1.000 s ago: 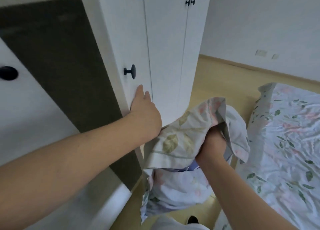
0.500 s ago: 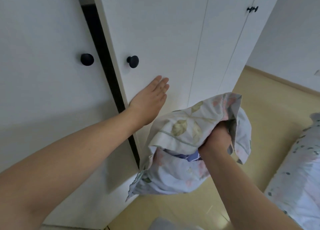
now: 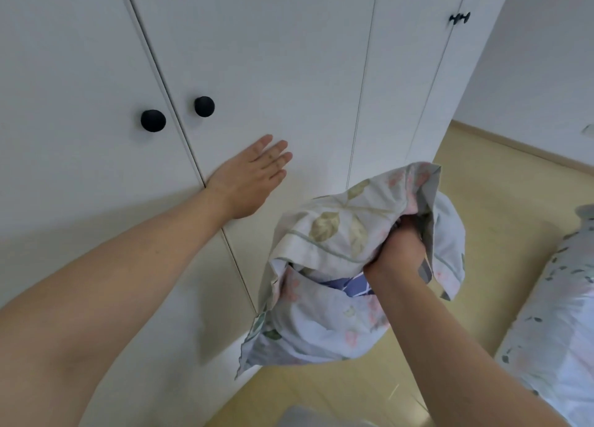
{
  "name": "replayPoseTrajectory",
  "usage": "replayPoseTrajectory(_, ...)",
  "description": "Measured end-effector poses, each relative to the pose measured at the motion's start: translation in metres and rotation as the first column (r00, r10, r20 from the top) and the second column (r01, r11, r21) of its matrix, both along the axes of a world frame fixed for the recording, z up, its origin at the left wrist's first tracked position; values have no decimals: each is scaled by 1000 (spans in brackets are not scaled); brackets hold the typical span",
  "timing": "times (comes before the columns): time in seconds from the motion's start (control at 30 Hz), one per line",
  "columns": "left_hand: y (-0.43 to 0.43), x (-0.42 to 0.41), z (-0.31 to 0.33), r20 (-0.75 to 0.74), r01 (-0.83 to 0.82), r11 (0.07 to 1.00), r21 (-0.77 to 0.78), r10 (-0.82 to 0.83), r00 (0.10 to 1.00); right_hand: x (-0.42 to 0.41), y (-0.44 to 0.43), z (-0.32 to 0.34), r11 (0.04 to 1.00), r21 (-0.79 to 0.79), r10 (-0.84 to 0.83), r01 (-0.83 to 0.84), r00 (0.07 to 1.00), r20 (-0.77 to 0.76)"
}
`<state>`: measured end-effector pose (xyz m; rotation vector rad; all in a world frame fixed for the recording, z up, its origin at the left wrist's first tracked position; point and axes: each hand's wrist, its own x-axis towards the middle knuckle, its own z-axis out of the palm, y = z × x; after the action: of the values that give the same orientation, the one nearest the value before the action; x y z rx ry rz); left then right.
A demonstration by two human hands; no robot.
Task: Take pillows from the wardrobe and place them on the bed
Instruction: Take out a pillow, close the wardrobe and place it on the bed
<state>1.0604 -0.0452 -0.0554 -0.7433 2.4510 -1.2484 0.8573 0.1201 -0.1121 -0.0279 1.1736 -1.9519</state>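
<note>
A bedroom in a home: a tall white wardrobe (image 3: 273, 57) with round black knobs (image 3: 153, 120), a bed (image 3: 553, 346) in floral linen just right of it, pale wood floor (image 3: 498, 201) between them.

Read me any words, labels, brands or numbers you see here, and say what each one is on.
None: no text shows anywhere.
The wardrobe doors and their black knobs are plain.
The pillow gripped by the right hand and the bedding carry only a leaf and flower print.
The left hand lies flat on a door.
</note>
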Motion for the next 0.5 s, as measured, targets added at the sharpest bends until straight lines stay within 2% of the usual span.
replayPoseTrajectory(0.13,7,-2,5,-91,18,996,87,-10,996,-9,2,3,992,-65,-108,113,991,74)
replayPoseTrajectory(0.23,22,-14,-4,-177,-12,932,362,81,981,-16,14,7,996,-31,-77,79,996,50)
replayPoseTrajectory(0.27,29,-16,-12,-209,-30,852,522,162,964,-19,18,10,996,13,-93,92,995,40)
replayPoseTrajectory(0.3,36,-20,-19,-231,-29,714,699,264,936,-27,23,14,992,0,-124,125,990,72)
replayPoseTrajectory(0.33,42,-20,-26,-206,-20,510,860,384,900,-35,27,17,985,-53,-156,163,981,118)
replayPoseTrajectory(0.37,48,-20,-32,-113,-30,293,956,458,882,-47,29,18,974,-80,-196,210,969,150)
replayPoseTrajectory(0.4,54,-20,-40,1,-68,128,990,461,888,-57,34,21,960,-123,-229,252,957,178)
replayPoseTrajectory(0.43,60,-22,-47,96,-119,27,993,431,897,-66,41,26,949,-147,-251,279,950,186)
replayPoseTrajectory(0.47,66,-26,-55,134,-133,-31,991,409,903,-75,48,31,938,-159,-278,308,942,187)
replayPoseTrajectory(0.5,75,-34,-63,110,-94,-57,994,405,908,-81,58,38,938,-148,-287,313,942,172)
